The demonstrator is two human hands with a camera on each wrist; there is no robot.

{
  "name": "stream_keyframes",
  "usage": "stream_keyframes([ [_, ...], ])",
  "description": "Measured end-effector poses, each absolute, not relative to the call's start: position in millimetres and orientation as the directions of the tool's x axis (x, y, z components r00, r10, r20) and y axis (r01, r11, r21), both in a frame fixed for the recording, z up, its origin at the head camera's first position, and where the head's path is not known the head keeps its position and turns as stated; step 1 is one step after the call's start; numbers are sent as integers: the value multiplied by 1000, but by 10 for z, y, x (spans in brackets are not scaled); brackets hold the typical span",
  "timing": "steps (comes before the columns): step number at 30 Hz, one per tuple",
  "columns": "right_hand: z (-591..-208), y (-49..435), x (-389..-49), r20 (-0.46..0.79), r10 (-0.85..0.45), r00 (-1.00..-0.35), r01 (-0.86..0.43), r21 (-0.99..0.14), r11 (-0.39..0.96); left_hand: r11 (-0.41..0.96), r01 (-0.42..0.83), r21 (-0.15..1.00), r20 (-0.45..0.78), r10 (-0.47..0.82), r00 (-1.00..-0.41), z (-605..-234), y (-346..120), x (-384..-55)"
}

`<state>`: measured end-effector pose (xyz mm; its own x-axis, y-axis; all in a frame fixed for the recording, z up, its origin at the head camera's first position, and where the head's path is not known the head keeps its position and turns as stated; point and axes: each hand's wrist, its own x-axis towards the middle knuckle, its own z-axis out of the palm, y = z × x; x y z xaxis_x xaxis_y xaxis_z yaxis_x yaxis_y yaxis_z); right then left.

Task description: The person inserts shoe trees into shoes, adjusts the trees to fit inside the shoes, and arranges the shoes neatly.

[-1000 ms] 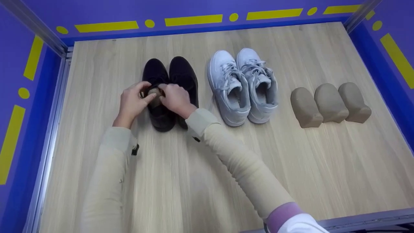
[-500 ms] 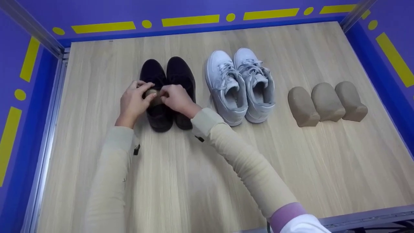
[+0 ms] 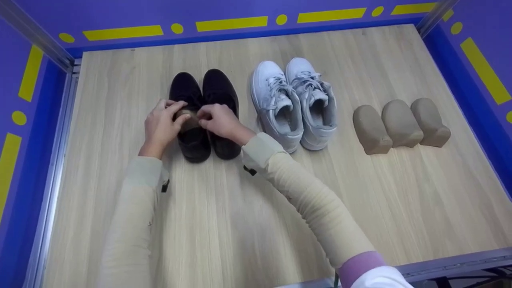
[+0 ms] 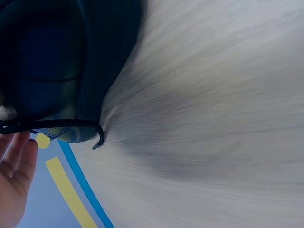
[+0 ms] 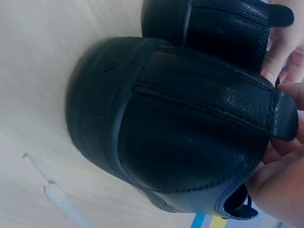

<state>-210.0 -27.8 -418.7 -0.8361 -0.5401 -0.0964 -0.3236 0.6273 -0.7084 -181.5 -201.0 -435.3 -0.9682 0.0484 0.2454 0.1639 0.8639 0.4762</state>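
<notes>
In the head view, a pair of black lace-up shoes stands left of centre. A tan shoe insert sits in the opening of the left black shoe. My left hand holds that shoe's left rim, fingers at the lacing and thumb by the insert. My right hand pinches the opening's right edge, over the right black shoe. The left wrist view shows a black lace beside the left fingers. In the right wrist view, the black heels partly hide both hands.
A pair of white sneakers stands right of the black shoes. Farther right, several tan inserts lie side by side on the wooden board. Blue-purple walls with yellow marks enclose the back and sides.
My right hand has drawn slightly back, its fingers curling in at the opening's edge, and more of the insert shows. My left hand stays at the rim. The head view has shifted slightly.
</notes>
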Motion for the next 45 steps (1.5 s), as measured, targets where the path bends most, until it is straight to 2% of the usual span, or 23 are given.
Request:
stream_keyframes([
  [8, -4123, -155, -1984, -57, -566, -823, -350, -733, 583, 863, 145, 484, 217, 42, -975, -4339, -2002, -1806],
  [15, -4144, -33, -1918, -3, -552, -834, -362, -751, 552, 888, 136, 439, 285, 6, -958, -4357, -1879, -1791],
  [20, -4150, 49, -1896, 33, -513, -858, -345, -777, 527, 864, 231, 447, 403, 37, -915, -4334, -1700, -1822],
  [23, -4145, 103, -1896, 44, -470, -881, -304, -815, 493, 862, 287, 419, 422, 95, -902, -4309, -1598, -1847],
  [27, -4129, 180, -1896, 64, -430, -901, -268, -861, 433, 880, 300, 369, 367, 158, -917, -4295, -1498, -1871],
  [33, -4074, 299, -1881, 145, -380, -914, -318, -838, 443, 895, 293, 336, 294, 196, -935, -4322, -1413, -1906],
  [37, -4038, 373, -1867, 177, -350, -920, -331, -829, 451, 913, 260, 313, 245, 187, -951, -4343, -1375, -1929],
  [45, -4009, 519, -1804, 161, -307, -938, -291, -847, 444, 949, 156, 275, 150, 118, -982, -4346, -1299, -1965],
])
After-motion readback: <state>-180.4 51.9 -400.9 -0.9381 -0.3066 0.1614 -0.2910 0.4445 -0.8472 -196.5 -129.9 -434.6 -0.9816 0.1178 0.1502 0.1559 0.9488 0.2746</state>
